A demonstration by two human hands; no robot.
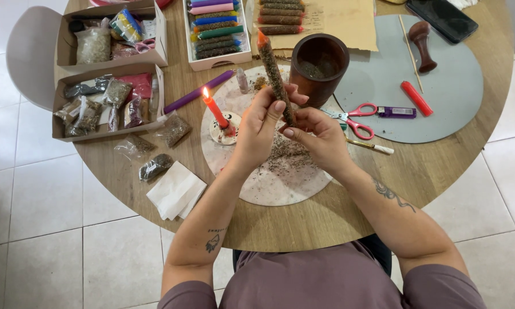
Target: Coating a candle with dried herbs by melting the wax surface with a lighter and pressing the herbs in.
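A herb-coated candle (275,75) is gripped near its lower end by the left hand (259,123) and right hand (319,134), raised above a round marble board (269,186) on the round wooden table (429,166); white floor tiles are seen below, a lit red candle (215,109) beside

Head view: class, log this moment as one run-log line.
left hand: grips herb-coated candle | right hand: grips its lower end | candle: tilted over round plate | nearby: lit red candle, mortar

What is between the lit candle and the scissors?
In the head view, both hands, left and right, holding the herb-coated candle.
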